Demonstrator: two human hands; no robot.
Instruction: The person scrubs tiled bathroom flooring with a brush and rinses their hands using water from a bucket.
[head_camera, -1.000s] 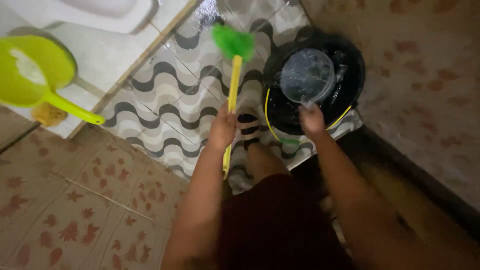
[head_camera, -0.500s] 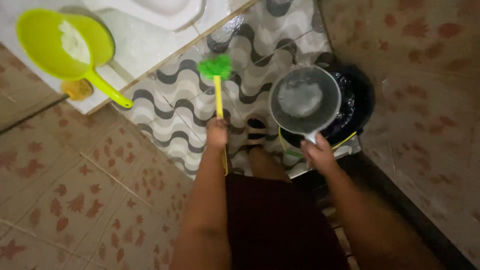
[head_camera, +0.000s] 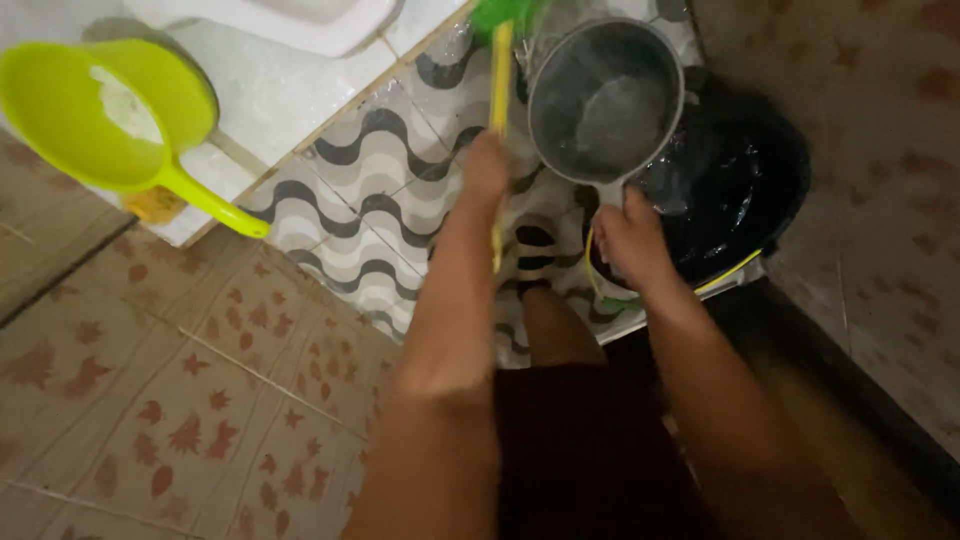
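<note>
The right hand (head_camera: 628, 235), gripping the scoop (head_camera: 605, 100), had lifted it off the bucket (head_camera: 745, 190), water inside; the left hand (head_camera: 487, 165) gripped the brush (head_camera: 500, 60).

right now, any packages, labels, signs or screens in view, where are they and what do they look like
None in view: no package, label, sign or screen.
The left hand holds a yellow-handled green brush.
The right hand holds a grey dipper beside a black bucket.
A lime-green dipper lies on the white ledge at upper left.
</note>
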